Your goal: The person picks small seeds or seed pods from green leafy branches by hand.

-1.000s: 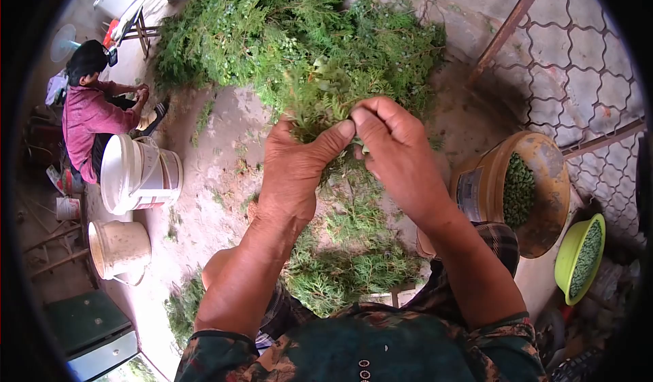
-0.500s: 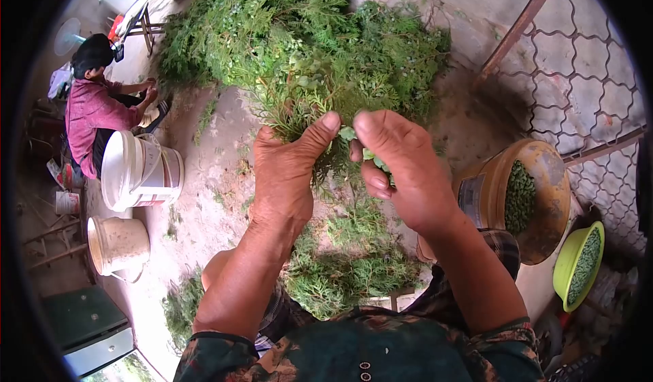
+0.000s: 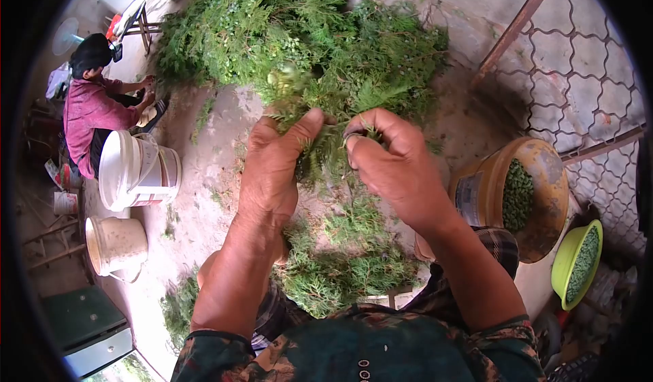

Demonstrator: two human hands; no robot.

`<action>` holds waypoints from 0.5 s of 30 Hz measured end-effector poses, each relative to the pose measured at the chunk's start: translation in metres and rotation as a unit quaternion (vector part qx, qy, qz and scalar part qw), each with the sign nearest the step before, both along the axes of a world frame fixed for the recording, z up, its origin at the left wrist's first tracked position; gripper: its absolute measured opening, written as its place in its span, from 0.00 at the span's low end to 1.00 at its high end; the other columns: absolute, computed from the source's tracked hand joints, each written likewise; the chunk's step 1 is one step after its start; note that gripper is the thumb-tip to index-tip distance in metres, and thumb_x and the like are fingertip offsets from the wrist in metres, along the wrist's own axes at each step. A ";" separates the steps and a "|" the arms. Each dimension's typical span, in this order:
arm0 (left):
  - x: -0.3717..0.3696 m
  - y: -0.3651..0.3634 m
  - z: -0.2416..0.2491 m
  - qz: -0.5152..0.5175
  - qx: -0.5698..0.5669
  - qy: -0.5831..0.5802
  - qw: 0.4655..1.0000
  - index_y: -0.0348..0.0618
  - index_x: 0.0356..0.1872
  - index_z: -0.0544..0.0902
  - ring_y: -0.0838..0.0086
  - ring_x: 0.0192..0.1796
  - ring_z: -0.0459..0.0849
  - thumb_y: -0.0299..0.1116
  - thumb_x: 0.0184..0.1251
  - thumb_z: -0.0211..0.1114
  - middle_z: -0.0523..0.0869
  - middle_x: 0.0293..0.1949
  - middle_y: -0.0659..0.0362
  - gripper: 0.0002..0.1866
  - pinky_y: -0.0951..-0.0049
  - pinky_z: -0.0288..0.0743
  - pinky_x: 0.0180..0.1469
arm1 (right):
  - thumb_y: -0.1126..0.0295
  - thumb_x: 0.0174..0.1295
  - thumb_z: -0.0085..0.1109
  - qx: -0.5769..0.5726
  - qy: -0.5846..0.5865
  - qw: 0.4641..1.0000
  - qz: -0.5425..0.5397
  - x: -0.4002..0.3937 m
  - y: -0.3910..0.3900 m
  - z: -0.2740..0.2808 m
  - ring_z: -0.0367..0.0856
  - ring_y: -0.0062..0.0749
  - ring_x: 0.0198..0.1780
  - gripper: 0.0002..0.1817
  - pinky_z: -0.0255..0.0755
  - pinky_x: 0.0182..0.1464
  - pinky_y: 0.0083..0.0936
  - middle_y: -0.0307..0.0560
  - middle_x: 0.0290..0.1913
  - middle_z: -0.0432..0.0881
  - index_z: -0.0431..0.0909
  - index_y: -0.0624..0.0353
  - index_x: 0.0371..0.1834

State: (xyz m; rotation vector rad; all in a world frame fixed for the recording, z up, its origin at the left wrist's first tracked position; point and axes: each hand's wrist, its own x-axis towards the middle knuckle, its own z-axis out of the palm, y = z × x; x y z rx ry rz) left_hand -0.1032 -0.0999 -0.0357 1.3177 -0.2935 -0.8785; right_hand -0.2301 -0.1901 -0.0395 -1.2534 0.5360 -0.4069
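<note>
My left hand (image 3: 275, 158) is closed around a leafy evergreen sprig (image 3: 289, 86), thumb pressed on its stems. The sprig's upper end is blurred and carries pale green cones. Just to the right, my right hand (image 3: 394, 158) is curled shut, thumb against the forefinger. Bits of green show between those fingers, where small green cones showed half a second ago; most of what it holds is hidden. The two hands are a little apart, in front of a big heap of cut evergreen branches (image 3: 272, 25).
On the right stand a tan bucket (image 3: 476, 188) and a lime-green basin (image 3: 561, 273), both holding green cones. Two pale buckets, one lidded (image 3: 119, 171) and one smaller (image 3: 115, 246), stand left. A person (image 3: 102, 110) sits beyond them. Stripped sprigs (image 3: 347, 273) lie below my hands.
My left hand has shifted slightly left and the sprig's top has swung. My right hand has turned, its thumb now against the forefinger, and the cones in it are mostly hidden.
</note>
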 end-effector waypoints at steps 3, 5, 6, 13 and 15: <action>-0.011 -0.004 0.001 -0.009 -0.004 -0.020 1.000 0.36 0.48 0.74 0.77 0.42 0.79 0.36 0.56 0.71 0.83 0.40 0.57 0.22 0.79 0.72 0.46 | 0.75 0.58 0.52 -0.154 0.000 0.987 -0.055 0.003 0.005 -0.010 0.63 0.18 0.17 0.06 0.58 0.19 0.21 0.42 0.18 0.71 0.71 0.68 0.36; -0.016 -0.004 0.003 -0.045 -0.028 -0.046 0.998 0.34 0.48 0.73 0.75 0.43 0.79 0.36 0.53 0.73 0.82 0.40 0.55 0.25 0.78 0.72 0.48 | 0.75 0.57 0.52 -0.191 0.024 0.980 -0.053 0.003 0.004 -0.010 0.67 0.24 0.18 0.07 0.61 0.21 0.25 0.47 0.18 0.71 0.70 0.68 0.35; -0.018 -0.005 0.003 -0.048 -0.025 -0.045 0.997 0.33 0.47 0.72 0.75 0.43 0.79 0.35 0.53 0.74 0.82 0.39 0.54 0.25 0.76 0.73 0.47 | 0.75 0.56 0.53 -0.228 0.048 0.971 -0.052 0.003 0.004 -0.009 0.70 0.31 0.18 0.08 0.64 0.22 0.29 0.52 0.18 0.71 0.69 0.68 0.35; -0.027 -0.006 0.000 -0.031 0.010 -0.146 0.989 0.32 0.46 0.71 0.75 0.40 0.80 0.34 0.53 0.73 0.82 0.38 0.55 0.25 0.77 0.74 0.45 | 0.83 0.47 0.51 -0.378 0.085 0.920 -0.056 0.002 0.001 -0.018 0.72 0.46 0.26 0.12 0.66 0.31 0.34 0.57 0.26 0.72 0.68 0.65 0.37; -0.028 -0.006 0.004 -0.052 0.016 -0.118 0.992 0.33 0.46 0.72 0.76 0.40 0.80 0.31 0.54 0.72 0.82 0.38 0.56 0.23 0.78 0.74 0.43 | 0.80 0.49 0.53 -0.456 0.035 0.887 -0.054 0.002 -0.001 -0.023 0.73 0.61 0.34 0.10 0.66 0.34 0.47 0.60 0.28 0.73 0.64 0.65 0.33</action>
